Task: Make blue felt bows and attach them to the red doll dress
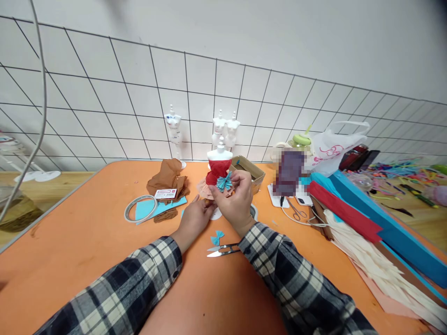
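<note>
A blue bow (224, 181) is pinched between the thumb and fingertips of the right hand (234, 197) and is pressed against the waist of the red dress (217, 171). The dress is worn by a small white mannequin (220, 154), which stands upright near the middle of the orange table (87, 242). The left hand (193, 218) is laid at the foot of the figure, with its fingers up against the pale pink skirt (203, 188). Whether anything is gripped there cannot be made out, since the fingertips are hidden.

Just below the hands, a second blue bow (217, 237) lies flat, and a pair of thread snips (223, 250) is seen right beside it. To the left, crumpled brown paper (167, 179) and a ring of tape (140, 208) are spread out. To the right, rolls of blue crepe (384, 218) and red crepe (344, 211) are stacked. Behind, three spare mannequins (173, 125) are lined up against the wire grid (104, 93).
</note>
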`<state>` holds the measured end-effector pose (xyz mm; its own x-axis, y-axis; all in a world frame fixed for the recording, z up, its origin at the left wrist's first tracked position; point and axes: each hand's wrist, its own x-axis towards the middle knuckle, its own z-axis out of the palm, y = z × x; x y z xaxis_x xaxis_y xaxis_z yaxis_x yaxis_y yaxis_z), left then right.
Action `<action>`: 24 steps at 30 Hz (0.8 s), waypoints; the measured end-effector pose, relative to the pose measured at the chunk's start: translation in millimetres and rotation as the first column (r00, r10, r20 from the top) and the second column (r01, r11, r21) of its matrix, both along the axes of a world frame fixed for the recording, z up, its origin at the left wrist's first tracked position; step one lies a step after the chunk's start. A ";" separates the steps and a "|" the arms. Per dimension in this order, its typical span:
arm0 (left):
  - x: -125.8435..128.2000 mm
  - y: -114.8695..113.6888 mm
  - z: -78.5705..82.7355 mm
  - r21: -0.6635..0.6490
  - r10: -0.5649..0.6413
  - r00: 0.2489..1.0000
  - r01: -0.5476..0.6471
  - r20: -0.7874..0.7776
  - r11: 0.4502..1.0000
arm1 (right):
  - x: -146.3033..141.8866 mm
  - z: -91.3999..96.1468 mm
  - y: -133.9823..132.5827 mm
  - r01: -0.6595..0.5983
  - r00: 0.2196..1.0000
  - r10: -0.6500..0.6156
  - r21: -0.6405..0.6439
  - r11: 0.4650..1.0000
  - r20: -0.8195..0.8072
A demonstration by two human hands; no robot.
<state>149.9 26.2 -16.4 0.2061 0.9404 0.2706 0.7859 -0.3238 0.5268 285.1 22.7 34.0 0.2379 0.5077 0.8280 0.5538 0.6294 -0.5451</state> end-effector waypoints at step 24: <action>-67.5 -54.9 10.9 0.208 0.072 0.981 -0.110 0.182 0.972 | 91.1 -18.2 -53.9 0.349 0.721 0.170 -0.564 0.749 0.672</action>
